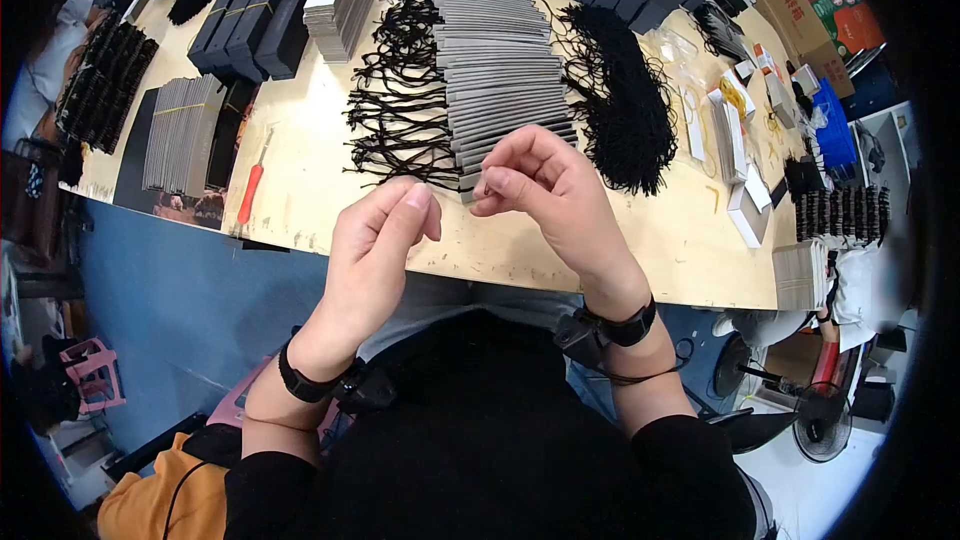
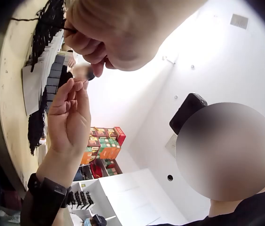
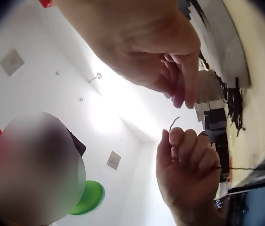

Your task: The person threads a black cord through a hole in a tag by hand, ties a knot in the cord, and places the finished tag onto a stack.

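Observation:
My left hand (image 1: 375, 255) grips a thin black cord (image 3: 238, 168) in its curled fingers, above the table's near edge. One short end of the cord rises past the thumb in the right wrist view, and the other trails out below the little finger. Facing it, my right hand (image 1: 560, 195) is raised with thumb and fingers loosely bent, fingertips right by that short end; no held thing shows in it. Just beyond the hands lies a long row of grey strips (image 1: 500, 70), with knotted black cords (image 1: 400, 120) along its left side.
A heap of black cords (image 1: 625, 110) lies right of the row. Further left are a red-handled screwdriver (image 1: 252, 190), a banded grey stack (image 1: 180, 135) and black boxes (image 1: 280, 30). White boxes (image 1: 748, 210) stand at the right, near a blue basket (image 1: 832, 130).

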### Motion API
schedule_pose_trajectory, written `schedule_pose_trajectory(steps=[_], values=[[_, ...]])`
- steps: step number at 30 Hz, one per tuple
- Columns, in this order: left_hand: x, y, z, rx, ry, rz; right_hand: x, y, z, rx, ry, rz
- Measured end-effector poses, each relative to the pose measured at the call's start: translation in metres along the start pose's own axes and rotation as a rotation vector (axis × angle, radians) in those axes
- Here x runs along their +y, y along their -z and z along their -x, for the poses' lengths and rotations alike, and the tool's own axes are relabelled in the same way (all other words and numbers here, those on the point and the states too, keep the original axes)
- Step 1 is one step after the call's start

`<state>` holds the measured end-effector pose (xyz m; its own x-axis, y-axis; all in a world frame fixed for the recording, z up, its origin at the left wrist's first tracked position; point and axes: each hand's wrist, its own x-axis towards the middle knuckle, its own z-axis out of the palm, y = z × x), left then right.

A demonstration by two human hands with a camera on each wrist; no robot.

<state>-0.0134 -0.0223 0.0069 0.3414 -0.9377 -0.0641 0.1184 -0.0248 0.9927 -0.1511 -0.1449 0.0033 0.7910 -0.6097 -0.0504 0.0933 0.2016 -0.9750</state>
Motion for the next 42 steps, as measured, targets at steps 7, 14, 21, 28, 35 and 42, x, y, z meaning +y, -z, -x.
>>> schedule_pose_trajectory(steps=[7,14,21,28,35,42], values=[[0.012,-0.005,0.002,-0.076,-0.052,-0.129,0.001,-0.016,-0.003,0.18,0.109,-0.284],[0.006,-0.004,-0.005,-0.184,-0.111,-0.07,0.008,-0.024,-0.004,0.237,0.243,-0.251],[0.013,0.0,-0.005,-0.153,-0.098,-0.112,0.008,-0.027,-0.004,0.231,0.278,-0.191],[0.015,-0.002,-0.003,-0.104,-0.048,-0.045,0.008,-0.03,-0.002,0.201,0.329,-0.155],[0.006,-0.004,-0.001,-0.05,-0.129,-0.077,0.013,-0.031,-0.001,0.194,0.396,-0.117],[0.006,-0.007,0.0,0.036,-0.26,-0.299,0.015,-0.032,0.0,0.218,0.345,-0.205]])
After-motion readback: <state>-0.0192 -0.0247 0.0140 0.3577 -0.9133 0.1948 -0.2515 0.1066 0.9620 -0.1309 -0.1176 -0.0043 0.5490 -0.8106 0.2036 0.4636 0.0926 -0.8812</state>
